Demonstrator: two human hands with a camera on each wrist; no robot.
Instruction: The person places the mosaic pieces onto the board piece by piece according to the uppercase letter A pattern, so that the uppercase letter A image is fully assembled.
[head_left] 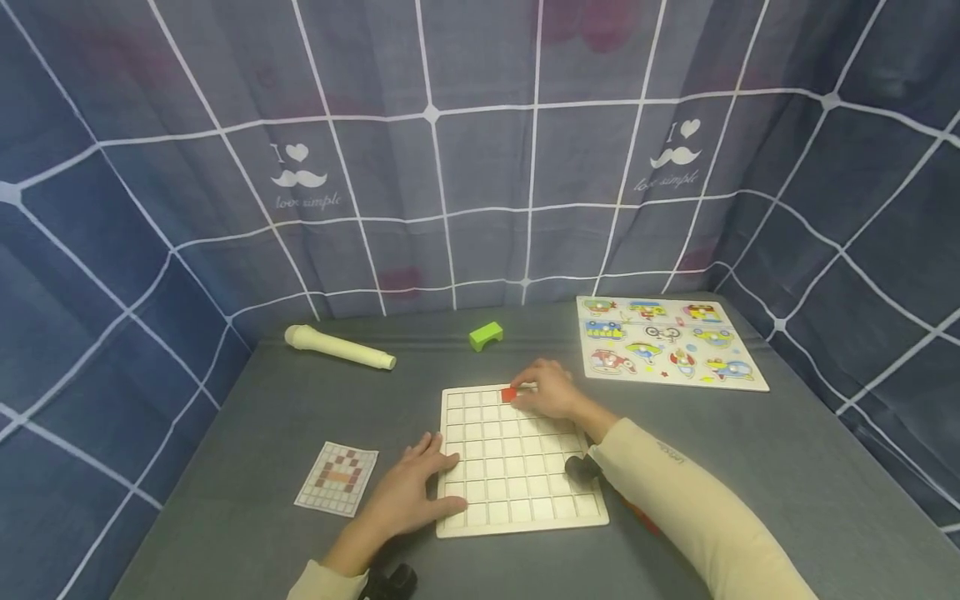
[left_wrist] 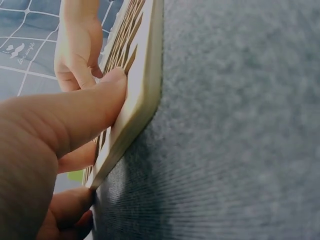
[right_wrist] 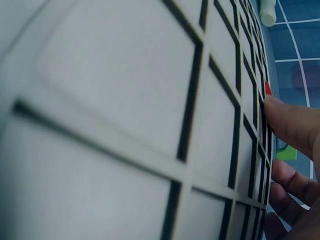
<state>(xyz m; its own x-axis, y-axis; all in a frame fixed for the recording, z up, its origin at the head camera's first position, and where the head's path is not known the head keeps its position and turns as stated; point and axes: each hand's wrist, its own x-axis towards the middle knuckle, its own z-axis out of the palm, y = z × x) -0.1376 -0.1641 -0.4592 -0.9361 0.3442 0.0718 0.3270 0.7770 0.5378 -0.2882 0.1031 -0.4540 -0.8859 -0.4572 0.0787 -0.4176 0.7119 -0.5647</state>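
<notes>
Clock centred on the grid board (head_left: 517,489). Left hand (head_left: 408,492) at 8:30, fingers loosely spread, thumb on the rim. Something red (head_left: 643,514) at 4, mostly under the right sleeve (head_left: 678,500); can't make it out. Pattern card (head_left: 337,479) at 9. Right hand (head_left: 551,392) at 1 pinches a red tile (head_left: 508,395) at 12, top row; other visible cells bare, some hidden by that hand. Beyond: puzzle board (head_left: 648,372) at 2 with vehicle pictures, white stick (head_left: 345,347) at 10, green block (head_left: 486,335) at 11:30.
</notes>
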